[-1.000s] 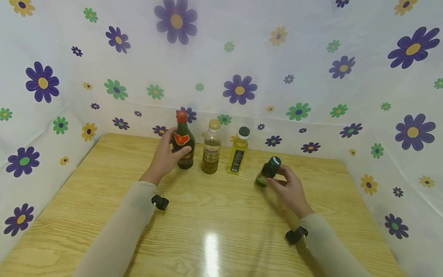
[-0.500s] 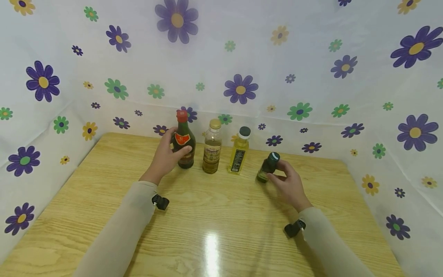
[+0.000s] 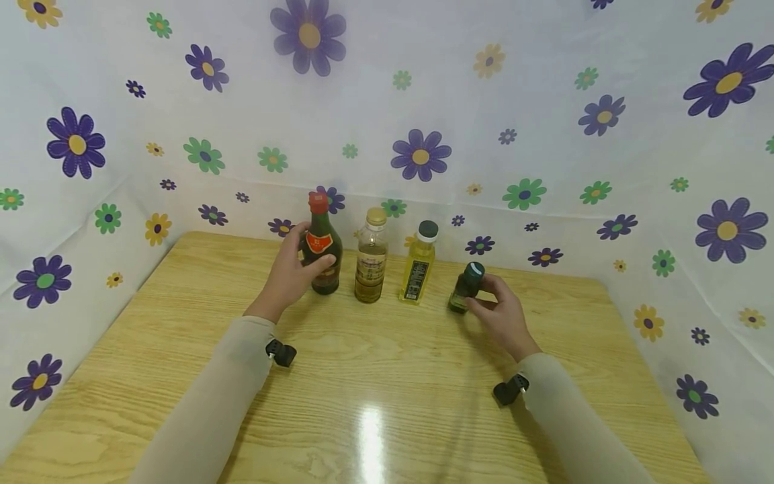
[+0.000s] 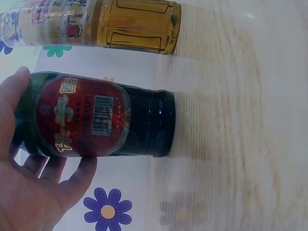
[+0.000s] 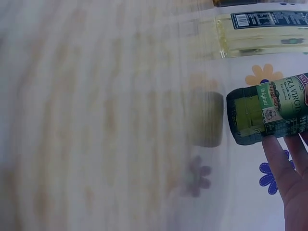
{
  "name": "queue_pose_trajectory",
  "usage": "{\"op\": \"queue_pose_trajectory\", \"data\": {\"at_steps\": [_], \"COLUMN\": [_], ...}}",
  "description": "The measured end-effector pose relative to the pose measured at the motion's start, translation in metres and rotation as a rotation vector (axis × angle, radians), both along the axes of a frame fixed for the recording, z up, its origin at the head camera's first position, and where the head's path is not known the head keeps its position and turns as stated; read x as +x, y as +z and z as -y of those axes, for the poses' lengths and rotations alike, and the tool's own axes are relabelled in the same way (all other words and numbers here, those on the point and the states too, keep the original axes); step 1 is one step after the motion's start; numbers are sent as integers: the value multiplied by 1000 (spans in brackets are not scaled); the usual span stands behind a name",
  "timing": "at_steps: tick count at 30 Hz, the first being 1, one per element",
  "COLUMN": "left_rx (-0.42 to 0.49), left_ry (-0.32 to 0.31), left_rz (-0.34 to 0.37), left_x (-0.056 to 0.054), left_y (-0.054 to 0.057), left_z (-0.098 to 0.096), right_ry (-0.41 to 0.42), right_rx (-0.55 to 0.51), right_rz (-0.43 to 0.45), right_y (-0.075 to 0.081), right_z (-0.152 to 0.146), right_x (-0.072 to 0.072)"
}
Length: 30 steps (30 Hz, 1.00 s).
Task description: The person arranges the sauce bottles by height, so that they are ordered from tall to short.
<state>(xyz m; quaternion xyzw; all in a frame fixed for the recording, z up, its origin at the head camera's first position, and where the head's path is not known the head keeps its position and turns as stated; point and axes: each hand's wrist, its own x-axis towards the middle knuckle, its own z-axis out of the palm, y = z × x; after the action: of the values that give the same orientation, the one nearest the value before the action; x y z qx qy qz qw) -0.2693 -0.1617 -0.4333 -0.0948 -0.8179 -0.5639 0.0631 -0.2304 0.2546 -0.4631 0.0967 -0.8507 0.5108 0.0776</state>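
My left hand [image 3: 289, 274] holds a dark vinegar bottle [image 3: 319, 246] with a red cap, its thumb and fingers around the body. In the left wrist view the vinegar bottle [image 4: 86, 118] shows a red label with a barcode; it stands on the table. My right hand [image 3: 506, 314] grips a small dark green olive oil bottle [image 3: 464, 288] between thumb and fingers. That bottle leans slightly to the right. In the right wrist view the olive oil bottle [image 5: 269, 108] has its base close to the tabletop; whether they touch I cannot tell.
Between the hands stand a yellow-capped bottle of amber liquid [image 3: 370, 265] and a square bottle of yellow oil [image 3: 417, 269] with a dark cap. They stand near the back edge of the wooden table [image 3: 363, 376]. A flowered white sheet [image 3: 363, 101] hangs behind and at both sides.
My right hand has moved the olive oil bottle slightly back, away from me, and it tilts less than before. The left hand and the vinegar bottle have stayed in place.
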Motion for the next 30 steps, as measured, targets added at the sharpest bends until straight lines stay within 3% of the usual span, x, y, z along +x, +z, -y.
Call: {"op": "queue_pose_trajectory", "data": {"at_steps": [17,30], "left_rx": [-5,15], "left_ry": [0,-7], "left_rz": [-3,8], "left_x": [-1,1], "left_y": [-3,0], "left_z": [1,0], "right_ry": [32,90], "right_rx": [72,15], "right_rz": [29,88], "right_y": [-4,-4], "right_z": [-1,2], "right_x": [-14,-20]}}
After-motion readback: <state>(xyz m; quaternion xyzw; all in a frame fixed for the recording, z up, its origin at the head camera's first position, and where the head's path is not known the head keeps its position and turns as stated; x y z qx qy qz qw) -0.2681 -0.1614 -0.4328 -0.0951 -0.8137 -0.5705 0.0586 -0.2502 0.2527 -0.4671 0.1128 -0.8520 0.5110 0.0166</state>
